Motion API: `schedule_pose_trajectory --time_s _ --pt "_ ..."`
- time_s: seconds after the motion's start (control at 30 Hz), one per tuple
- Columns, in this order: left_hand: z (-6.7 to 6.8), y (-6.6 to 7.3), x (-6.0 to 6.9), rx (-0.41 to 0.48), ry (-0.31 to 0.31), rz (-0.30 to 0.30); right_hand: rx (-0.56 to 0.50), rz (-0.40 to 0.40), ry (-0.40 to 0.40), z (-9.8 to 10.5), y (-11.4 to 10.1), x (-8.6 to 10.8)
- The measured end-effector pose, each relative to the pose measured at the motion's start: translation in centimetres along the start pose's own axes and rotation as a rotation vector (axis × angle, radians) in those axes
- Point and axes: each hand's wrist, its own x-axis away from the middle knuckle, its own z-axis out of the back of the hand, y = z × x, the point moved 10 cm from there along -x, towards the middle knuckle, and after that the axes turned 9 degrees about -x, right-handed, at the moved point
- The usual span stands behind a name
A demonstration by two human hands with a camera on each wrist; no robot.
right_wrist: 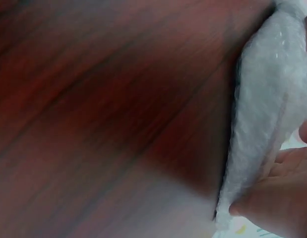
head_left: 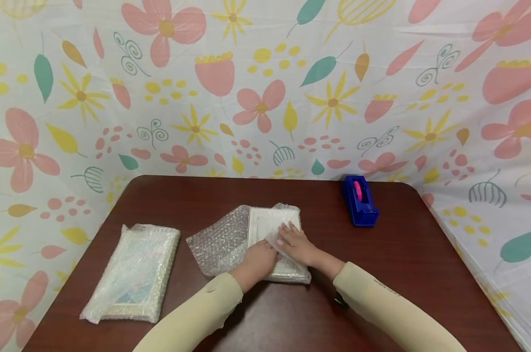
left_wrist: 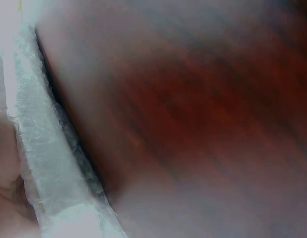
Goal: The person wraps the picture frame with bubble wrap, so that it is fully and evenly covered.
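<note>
Brown bench: first frame wrapped; second frame partly covered, bubble-wrap flap outstanding. Right hand, fingers extended; left hand, grip undeterminable.

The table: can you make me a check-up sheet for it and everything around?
Surface: dark reddish-brown table, rounded back corners.
Job's things: white frame, partly covered by bubble wrap that spreads out to its left.
Clutter: blue tape dispenser at back right; bubble-wrapped picture at left.
Hands: left hand and right hand, both on the frame or its wrap.
Cables: nothing seen.
Surroundings: flowery cloth behind.
</note>
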Motion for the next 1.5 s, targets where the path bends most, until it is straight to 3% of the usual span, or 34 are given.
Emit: schedule_pose_trajectory --time_s 0.3,0.6,0.83,1.03,1.2,1.5 --pt "0.5 -0.2 0.4 0.045 0.042 0.008 0.084 0.01 -0.008 -0.6 -0.6 0.0" --pt "0.9 -0.1 0.3 0.045 0.063 0.003 0.081 0.063 -0.019 0.1 -1.0 0.1" --pt "1.2 0.1 0.5 0.02 0.109 -0.001 0.125 0.038 -0.042 0.0 -0.6 -0.3" --pt "0.8 0.6 0.8 -0.042 0.087 -0.019 0.083 0.013 -0.035 0.0 -0.6 -0.2" --pt "0.1 0.6 1.2 -0.066 0.057 0.011 0.06 0.0 -0.023 -0.3 -0.3 -0.1" --pt "0.3 0.0 1.0 -0.094 0.182 0.093 0.094 0.007 -0.011 -0.5 -0.4 -0.1"
